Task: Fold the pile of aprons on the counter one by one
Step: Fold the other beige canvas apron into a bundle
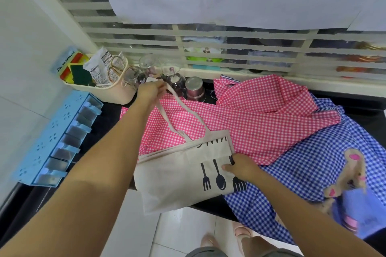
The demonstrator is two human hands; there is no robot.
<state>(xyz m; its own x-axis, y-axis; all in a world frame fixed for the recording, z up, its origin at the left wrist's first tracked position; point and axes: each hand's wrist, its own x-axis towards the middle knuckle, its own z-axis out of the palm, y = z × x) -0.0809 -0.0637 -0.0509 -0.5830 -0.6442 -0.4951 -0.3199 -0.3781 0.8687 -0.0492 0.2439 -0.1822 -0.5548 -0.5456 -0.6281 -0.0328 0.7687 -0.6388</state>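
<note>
You see a beige apron point(177, 183) printed with black cutlery, a pink-and-white gingham apron point(261, 127), a blue-and-white gingham apron point(302, 173) with a tan bear patch point(353, 171), a black counter point(112, 115) and a light-blue rack point(41, 142).

Nearest apron point(177, 179) atop another apron point(261, 127), on counter point(108, 115); basket point(117, 95) behind.

Matt canvas apron point(179, 175), gingham cloth aprons point(261, 123), glossy black counter point(208, 204).

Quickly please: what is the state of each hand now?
Left hand: closed, holding the neck strap.
Right hand: open, pressing flat on the beige apron.
</note>
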